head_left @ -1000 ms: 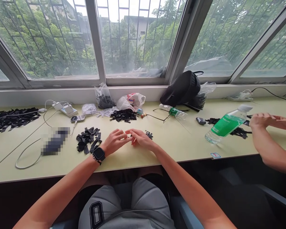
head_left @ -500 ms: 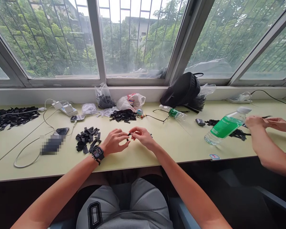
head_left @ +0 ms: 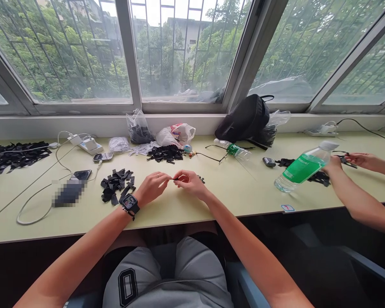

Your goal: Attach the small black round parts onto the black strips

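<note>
Over the pale green table, my left hand (head_left: pixel 152 188) and my right hand (head_left: pixel 190 185) meet fingertip to fingertip. Both pinch a small black piece (head_left: pixel 175 179) between them, mostly covered by the fingers. It looks like a short strip; its exact kind cannot be made out. Beside my left wrist, which wears a watch (head_left: pixel 129 203), lies a loose pile of flat black strips (head_left: pixel 114 185). Just past my right hand, a few tiny dark items (head_left: pixel 202 179) show, partly hidden by it. Another heap of black strips (head_left: pixel 166 153) lies farther back.
A pixelated phone (head_left: pixel 71 192) and cables lie left, near a power strip (head_left: pixel 91 146). Bags, a black backpack (head_left: pixel 244 119), glasses (head_left: pixel 220 161) and a lying bottle (head_left: pixel 234 149) line the back. A large tilted bottle (head_left: pixel 303 167) stands right, beside a co-worker's hands (head_left: pixel 367 161).
My left fingers have closed in from a wider spread toward the black piece at my right fingertips. At the right, the co-worker's hands have shifted slightly.
</note>
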A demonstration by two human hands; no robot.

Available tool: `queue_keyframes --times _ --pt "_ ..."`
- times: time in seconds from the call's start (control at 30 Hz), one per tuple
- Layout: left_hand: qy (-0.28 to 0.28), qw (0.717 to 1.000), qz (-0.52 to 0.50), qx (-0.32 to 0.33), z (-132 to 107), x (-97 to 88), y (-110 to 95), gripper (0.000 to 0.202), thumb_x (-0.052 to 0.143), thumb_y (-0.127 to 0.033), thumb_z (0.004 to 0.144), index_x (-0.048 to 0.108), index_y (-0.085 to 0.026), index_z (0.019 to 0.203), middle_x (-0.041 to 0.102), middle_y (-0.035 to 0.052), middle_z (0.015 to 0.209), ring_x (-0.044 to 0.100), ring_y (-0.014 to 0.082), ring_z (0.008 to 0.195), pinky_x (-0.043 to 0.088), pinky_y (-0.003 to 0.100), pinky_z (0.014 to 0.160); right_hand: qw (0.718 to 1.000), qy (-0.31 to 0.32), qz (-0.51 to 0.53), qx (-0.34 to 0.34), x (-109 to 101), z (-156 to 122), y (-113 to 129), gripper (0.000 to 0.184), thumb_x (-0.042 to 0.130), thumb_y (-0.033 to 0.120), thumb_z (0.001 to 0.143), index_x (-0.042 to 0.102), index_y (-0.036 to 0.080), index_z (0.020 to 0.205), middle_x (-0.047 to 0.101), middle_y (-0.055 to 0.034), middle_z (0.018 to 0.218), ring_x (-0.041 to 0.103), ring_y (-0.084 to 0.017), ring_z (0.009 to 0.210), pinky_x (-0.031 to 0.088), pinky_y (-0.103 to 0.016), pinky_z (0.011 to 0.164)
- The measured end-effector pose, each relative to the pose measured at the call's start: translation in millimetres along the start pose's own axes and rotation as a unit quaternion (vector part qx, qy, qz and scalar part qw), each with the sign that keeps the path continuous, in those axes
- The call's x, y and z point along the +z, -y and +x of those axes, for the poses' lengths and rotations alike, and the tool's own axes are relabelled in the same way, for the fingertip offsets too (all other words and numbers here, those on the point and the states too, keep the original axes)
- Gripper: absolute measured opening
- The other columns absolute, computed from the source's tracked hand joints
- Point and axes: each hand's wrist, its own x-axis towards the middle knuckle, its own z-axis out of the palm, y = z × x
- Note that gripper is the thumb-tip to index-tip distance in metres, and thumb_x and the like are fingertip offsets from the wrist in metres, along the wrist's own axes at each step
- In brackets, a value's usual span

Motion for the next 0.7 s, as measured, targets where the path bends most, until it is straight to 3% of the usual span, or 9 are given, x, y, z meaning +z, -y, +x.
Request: queue_keyframes --times 0.13,0.27,0.33,0.47,0.57,0.7 --pt "0.012 0.998 0.040 0.055 1 1.2 -5 0.027 0.053 -0.006 0.097 0.067 -0.020 0.115 0.077 0.0085 0.105 0.073 0.0218 0.095 0.062 0.039 0.086 1.000 0.002 -0.009 -0.001 0 1 -2 0.014 0.065 0.024 0.083 0.073 0.020 0.093 0.072 -0.0039 0.087 0.068 -0.019 0.078 0.055 -0.031 0.072" --pt "0.007 0.996 0.035 0.084 1 2.0 -10 0.029 0.054 -0.009 0.098 0.066 -0.021 0.121 0.077 0.0090 0.107 0.074 0.0223 0.099 0.063 0.041 0.089 0.998 -0.054 -0.032 -0.004 -1 3 -1 0.021 0.049 0.020 0.084 0.070 0.020 0.086 0.072 -0.0053 0.090 0.068 -0.020 0.085 0.057 -0.035 0.080" --pt "0.006 0.995 0.030 0.097 0 1.8 -9 0.029 0.053 -0.009 0.100 0.065 -0.022 0.124 0.077 0.0083 0.109 0.075 0.0216 0.101 0.064 0.041 0.090 0.998 -0.046 -0.026 -0.023 -1 3 2 0.026 0.048 0.019 0.085 0.071 0.021 0.095 0.073 -0.0063 0.101 0.069 -0.022 0.097 0.057 -0.038 0.089" --pt "-0.010 0.995 0.016 0.103 -1 1.3 -7 0.027 0.052 -0.010 0.103 0.064 -0.022 0.124 0.077 0.0083 0.111 0.074 0.0206 0.105 0.064 0.041 0.093 0.997 0.048 -0.012 -0.056 3 0 8 0.042 0.057 0.017 0.084 0.067 0.024 0.124 0.068 -0.0069 0.128 0.063 -0.024 0.121 0.052 -0.040 0.103" --pt "-0.016 0.996 0.000 0.088 0 1.9 -7 0.026 0.052 -0.012 0.103 0.065 -0.022 0.123 0.076 0.0090 0.110 0.075 0.0201 0.103 0.065 0.039 0.092 0.996 0.068 -0.025 -0.060 6 -2 10 0.035 0.063 0.023 0.087 0.067 0.022 0.122 0.072 -0.0065 0.115 0.067 -0.022 0.106 0.055 -0.036 0.093" --pt "-0.028 0.997 -0.055 0.043 2 3.1 -9 0.031 0.051 -0.013 0.105 0.063 -0.023 0.132 0.072 0.0109 0.121 0.073 0.0193 0.109 0.064 0.037 0.094 0.996 0.027 -0.040 -0.069 6 0 9 0.027 0.067 0.037 0.091 0.070 0.021 0.112 0.073 -0.0057 0.102 0.067 -0.020 0.091 0.055 -0.033 0.083"
